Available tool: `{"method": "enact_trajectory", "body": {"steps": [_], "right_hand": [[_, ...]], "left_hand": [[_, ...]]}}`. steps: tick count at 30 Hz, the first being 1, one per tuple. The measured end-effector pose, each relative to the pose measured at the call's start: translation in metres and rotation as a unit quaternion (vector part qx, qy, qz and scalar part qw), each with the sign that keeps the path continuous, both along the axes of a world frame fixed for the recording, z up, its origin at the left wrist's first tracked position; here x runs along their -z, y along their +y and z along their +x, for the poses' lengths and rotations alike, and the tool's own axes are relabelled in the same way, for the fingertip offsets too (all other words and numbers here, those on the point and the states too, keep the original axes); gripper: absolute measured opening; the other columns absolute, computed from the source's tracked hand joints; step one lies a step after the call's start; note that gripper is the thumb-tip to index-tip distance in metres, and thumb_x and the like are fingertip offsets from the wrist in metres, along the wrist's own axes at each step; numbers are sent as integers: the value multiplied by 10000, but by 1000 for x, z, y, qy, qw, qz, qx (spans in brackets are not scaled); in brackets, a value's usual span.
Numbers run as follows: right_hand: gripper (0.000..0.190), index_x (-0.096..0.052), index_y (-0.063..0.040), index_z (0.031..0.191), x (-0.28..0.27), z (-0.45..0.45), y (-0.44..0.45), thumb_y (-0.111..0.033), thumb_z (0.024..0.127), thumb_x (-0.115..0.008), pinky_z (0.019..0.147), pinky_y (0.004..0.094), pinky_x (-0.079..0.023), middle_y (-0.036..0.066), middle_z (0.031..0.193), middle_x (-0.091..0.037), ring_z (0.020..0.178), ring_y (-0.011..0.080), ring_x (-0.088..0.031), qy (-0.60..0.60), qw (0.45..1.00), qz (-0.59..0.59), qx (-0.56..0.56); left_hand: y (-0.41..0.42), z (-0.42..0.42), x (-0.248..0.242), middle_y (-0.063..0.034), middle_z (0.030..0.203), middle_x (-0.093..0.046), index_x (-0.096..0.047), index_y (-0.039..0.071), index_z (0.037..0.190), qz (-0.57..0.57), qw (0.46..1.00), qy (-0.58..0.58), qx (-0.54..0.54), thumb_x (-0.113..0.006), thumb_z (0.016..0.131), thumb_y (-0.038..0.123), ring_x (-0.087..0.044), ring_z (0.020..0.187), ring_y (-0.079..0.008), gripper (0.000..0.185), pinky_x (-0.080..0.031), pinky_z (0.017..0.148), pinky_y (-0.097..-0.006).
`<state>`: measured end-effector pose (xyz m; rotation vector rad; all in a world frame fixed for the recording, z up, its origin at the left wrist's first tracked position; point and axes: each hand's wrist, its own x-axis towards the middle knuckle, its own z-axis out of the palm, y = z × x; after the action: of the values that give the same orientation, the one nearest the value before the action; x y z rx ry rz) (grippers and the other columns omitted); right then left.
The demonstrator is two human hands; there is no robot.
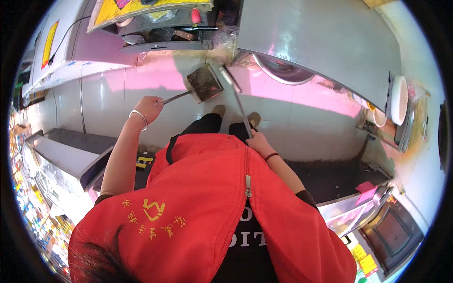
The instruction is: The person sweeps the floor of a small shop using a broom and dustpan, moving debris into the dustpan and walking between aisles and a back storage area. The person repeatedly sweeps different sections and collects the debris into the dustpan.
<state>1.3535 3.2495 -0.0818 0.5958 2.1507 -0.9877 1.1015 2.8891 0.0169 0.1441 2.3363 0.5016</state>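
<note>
My left hand [149,108] is closed around the handle of a long-handled dustpan [204,83], held out ahead of my feet. The pan is dark and worn inside, with a few specks that are too small to name. In my right hand [261,144] is the pole of a broom or floor squeegee [230,79]; its narrow, pale head lies just right of the dustpan, with a small gap between them. Which of the two it is, I cannot tell. My shoes [254,119] stand on the light tiled floor [159,85] behind both tools.
A metal worktable [318,39] stands ahead right, with a round steel basin [283,69] under its edge. Ahead left, an open drawer [162,45] holds knives and other tools. A white bowl [399,100] sits at the right. Dark low surfaces [332,177] flank me.
</note>
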Motion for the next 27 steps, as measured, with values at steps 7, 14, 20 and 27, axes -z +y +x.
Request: {"method": "enact_trajectory", "body": {"steps": [7, 14, 20, 27], "right_hand": [[619, -410, -29, 1388, -17, -29, 12, -197, 819, -582, 839, 424, -498, 267, 1055, -632, 978, 385, -622, 3, 997, -19, -75], [569, -442, -22, 1353, 5, -124, 43, -166, 811, -539, 883, 455, -474, 297, 1109, -594, 1019, 423, -583, 28, 986, 62, -153], [569, -410, -46, 1395, 35, -155, -1, -97, 832, -481, 736, 446, -488, 246, 937, -621, 842, 366, -606, -41, 972, 63, -222], [601, -400, -90, 1424, -18, -185, 36, -149, 851, -570, 394, 326, -406, 69, 548, -523, 422, 165, -497, -151, 974, -92, -144]], "left_hand": [[-25, 12, -3, -46, 605, -549, -668, -2, 995, 11, 996, 5, -85, -575, 900, 305, -539, 555, -127, 335, -463, 573, -310], [-42, 34, -10, -54, 594, -565, -677, 2, 1001, 2, 981, 23, -192, -565, 905, 295, -554, 542, -144, 328, -472, 568, -319], [-30, 16, -7, -239, 787, -644, -686, 46, 975, -54, 974, -2, -220, -510, 882, 318, -624, 771, -399, 337, -487, 751, -434], [-64, 30, -9, -120, 656, -599, -676, -15, 964, -38, 946, -22, -322, -540, 902, 301, -581, 612, -202, 349, -476, 629, -339]]}}
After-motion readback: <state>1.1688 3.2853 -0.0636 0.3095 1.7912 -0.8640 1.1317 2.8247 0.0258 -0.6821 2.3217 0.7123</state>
